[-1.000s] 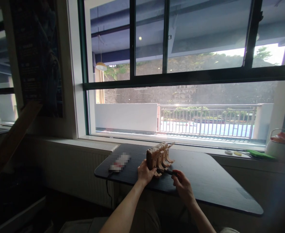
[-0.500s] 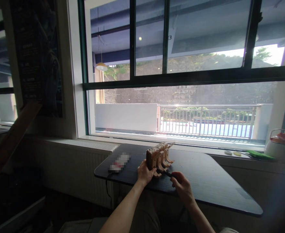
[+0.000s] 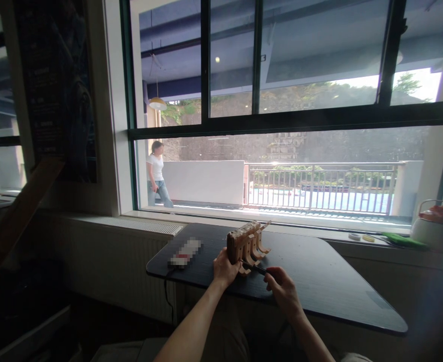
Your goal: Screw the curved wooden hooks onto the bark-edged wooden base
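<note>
A brown wooden model [image 3: 248, 243] with a row of curved bracket-like arms and a pale, rough top stands tilted over the near half of the dark table [image 3: 304, 271]. My left hand [image 3: 226, 269] grips its near left end, thumb pressed to the lower side. In my right hand [image 3: 282, 285] is a slim black tool [image 3: 256, 268], held like a pen. Its tip reaches the lower front of the model beside my left thumb. Whether the tool is a pen, a brush or a screwdriver I cannot tell.
A pixelated flat item [image 3: 186, 253] lies at the table's left, a cable hanging below it. On the window sill stand a white kettle [image 3: 437, 229] and a green item [image 3: 404, 240]. Outside the window a person [image 3: 156, 173] walks. A wooden board [image 3: 25, 216] leans at far left.
A person in a white top has come into view outside, at the window's left. My hands, the wooden model and the tool have barely moved.
</note>
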A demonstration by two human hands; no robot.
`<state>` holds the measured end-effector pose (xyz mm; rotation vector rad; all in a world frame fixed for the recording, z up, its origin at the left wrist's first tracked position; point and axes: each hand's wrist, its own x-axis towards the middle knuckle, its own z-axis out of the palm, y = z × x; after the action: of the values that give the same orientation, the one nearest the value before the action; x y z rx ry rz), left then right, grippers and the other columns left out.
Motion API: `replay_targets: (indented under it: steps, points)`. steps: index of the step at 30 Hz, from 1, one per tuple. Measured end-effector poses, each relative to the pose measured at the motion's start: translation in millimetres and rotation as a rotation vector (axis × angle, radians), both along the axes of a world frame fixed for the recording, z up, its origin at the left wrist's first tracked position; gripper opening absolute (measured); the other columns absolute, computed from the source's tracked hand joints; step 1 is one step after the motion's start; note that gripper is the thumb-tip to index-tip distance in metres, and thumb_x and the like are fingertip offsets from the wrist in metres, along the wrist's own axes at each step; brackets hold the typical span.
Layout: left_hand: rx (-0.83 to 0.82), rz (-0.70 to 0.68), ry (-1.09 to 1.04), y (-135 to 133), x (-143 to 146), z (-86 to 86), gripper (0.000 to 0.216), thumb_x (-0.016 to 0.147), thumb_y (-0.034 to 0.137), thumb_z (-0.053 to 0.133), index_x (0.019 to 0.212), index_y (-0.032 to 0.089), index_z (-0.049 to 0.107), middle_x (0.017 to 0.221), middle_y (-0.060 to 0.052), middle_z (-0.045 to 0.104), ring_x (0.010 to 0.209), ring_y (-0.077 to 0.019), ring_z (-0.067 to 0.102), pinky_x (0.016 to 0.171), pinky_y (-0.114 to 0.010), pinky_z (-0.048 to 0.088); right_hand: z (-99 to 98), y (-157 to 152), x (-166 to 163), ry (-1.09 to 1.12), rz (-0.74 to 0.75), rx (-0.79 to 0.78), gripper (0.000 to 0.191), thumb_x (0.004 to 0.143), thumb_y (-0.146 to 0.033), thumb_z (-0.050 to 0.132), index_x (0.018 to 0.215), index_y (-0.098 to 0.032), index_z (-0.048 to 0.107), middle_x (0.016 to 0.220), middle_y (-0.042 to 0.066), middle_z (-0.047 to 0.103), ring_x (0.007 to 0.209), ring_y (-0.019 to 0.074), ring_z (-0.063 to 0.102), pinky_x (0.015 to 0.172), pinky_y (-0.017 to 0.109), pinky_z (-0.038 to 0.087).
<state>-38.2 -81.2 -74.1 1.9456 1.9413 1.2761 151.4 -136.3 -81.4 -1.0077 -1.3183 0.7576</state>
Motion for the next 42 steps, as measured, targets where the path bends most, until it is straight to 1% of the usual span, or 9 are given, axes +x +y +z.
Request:
replay_targets:
  steps: [8, 13, 18, 22, 29, 32, 35, 38, 42]
  points:
    - [0.013, -0.003, 0.005, 1, 0, -2.0, 0.038, 0.072, 0.033, 0.065, 0.106, 0.022, 0.052, 0.109, -0.005, 0.063, 0.109, -0.0210, 0.056, 0.090, -0.031, 0.040, -13.0, 8, 0, -0.027, -0.015, -0.012, 0.027, 0.069, -0.043, 0.063, 0.080, -0.018, 0.058, 0.062, 0.000, 0.060, 0.053, 0.0157, 0.056, 0.049, 0.028, 0.047]
    - [0.030, -0.011, 0.010, 2, -1, -2.8, 0.037, 0.072, 0.031, 0.065, 0.105, 0.022, 0.052, 0.109, -0.004, 0.063, 0.108, -0.0199, 0.057, 0.090, -0.030, 0.041, -9.7, 5, -1, -0.079, -0.052, 0.009, 0.027, 0.069, -0.045, 0.062, 0.076, -0.018, 0.059, 0.061, 0.000, 0.061, 0.053, 0.0155, 0.056, 0.051, 0.029, 0.047]
    - [0.034, -0.016, 0.013, 3, -1, -3.9, 0.036, 0.072, 0.032, 0.065, 0.104, 0.021, 0.052, 0.108, -0.004, 0.063, 0.107, -0.0197, 0.057, 0.089, -0.029, 0.041, -4.5, 2, -3, -0.093, -0.122, 0.027, 0.036, 0.063, -0.054, 0.065, 0.070, -0.019, 0.062, 0.057, 0.002, 0.061, 0.053, 0.0171, 0.056, 0.048, 0.028, 0.045]
    - [0.030, -0.016, 0.018, 3, -1, -4.4, 0.038, 0.072, 0.033, 0.065, 0.105, 0.022, 0.051, 0.108, -0.003, 0.063, 0.107, -0.0194, 0.057, 0.088, -0.028, 0.041, -6.5, 3, -3, -0.139, -0.168, 0.050, 0.041, 0.064, -0.060, 0.063, 0.069, -0.019, 0.061, 0.058, 0.002, 0.062, 0.053, 0.0172, 0.057, 0.047, 0.027, 0.045]
    - [0.018, -0.011, 0.034, 2, -1, -2.6, 0.035, 0.073, 0.033, 0.064, 0.104, 0.022, 0.052, 0.109, -0.004, 0.063, 0.109, -0.0197, 0.056, 0.090, -0.029, 0.040, -14.5, 8, 0, -0.204, -0.149, 0.047, 0.041, 0.069, -0.060, 0.059, 0.074, -0.019, 0.059, 0.062, 0.002, 0.063, 0.056, 0.0177, 0.058, 0.051, 0.028, 0.046]
    - [0.023, -0.013, 0.033, 1, -1, -2.1, 0.036, 0.072, 0.033, 0.064, 0.104, 0.022, 0.052, 0.109, -0.004, 0.063, 0.109, -0.0199, 0.056, 0.089, -0.029, 0.041, -13.6, 8, 0, -0.210, -0.153, 0.055, 0.042, 0.068, -0.060, 0.060, 0.074, -0.019, 0.059, 0.062, 0.003, 0.063, 0.056, 0.0184, 0.059, 0.050, 0.028, 0.046]
    - [0.026, -0.012, 0.034, 1, -1, -1.9, 0.036, 0.072, 0.033, 0.064, 0.104, 0.022, 0.052, 0.109, -0.004, 0.063, 0.110, -0.0198, 0.055, 0.089, -0.029, 0.041, -11.0, 5, -2, -0.191, -0.184, 0.102, 0.044, 0.065, -0.063, 0.061, 0.070, -0.019, 0.060, 0.060, 0.003, 0.064, 0.054, 0.0181, 0.058, 0.048, 0.027, 0.045]
    - [0.024, -0.012, 0.037, 1, 0, -1.7, 0.036, 0.072, 0.033, 0.064, 0.104, 0.022, 0.052, 0.110, -0.004, 0.063, 0.110, -0.0196, 0.055, 0.089, -0.029, 0.040, -9.1, 2, -4, -0.181, -0.202, 0.134, 0.045, 0.064, -0.064, 0.062, 0.069, -0.019, 0.061, 0.059, 0.003, 0.064, 0.052, 0.0172, 0.057, 0.047, 0.027, 0.044]
    - [0.017, -0.011, 0.041, 0, 0, -1.4, 0.036, 0.073, 0.034, 0.063, 0.105, 0.022, 0.052, 0.110, -0.004, 0.063, 0.109, -0.0194, 0.055, 0.089, -0.028, 0.040, -9.8, 1, -4, -0.201, -0.184, 0.113, 0.044, 0.067, -0.064, 0.060, 0.069, -0.019, 0.060, 0.057, 0.003, 0.063, 0.051, 0.0168, 0.056, 0.047, 0.027, 0.044]
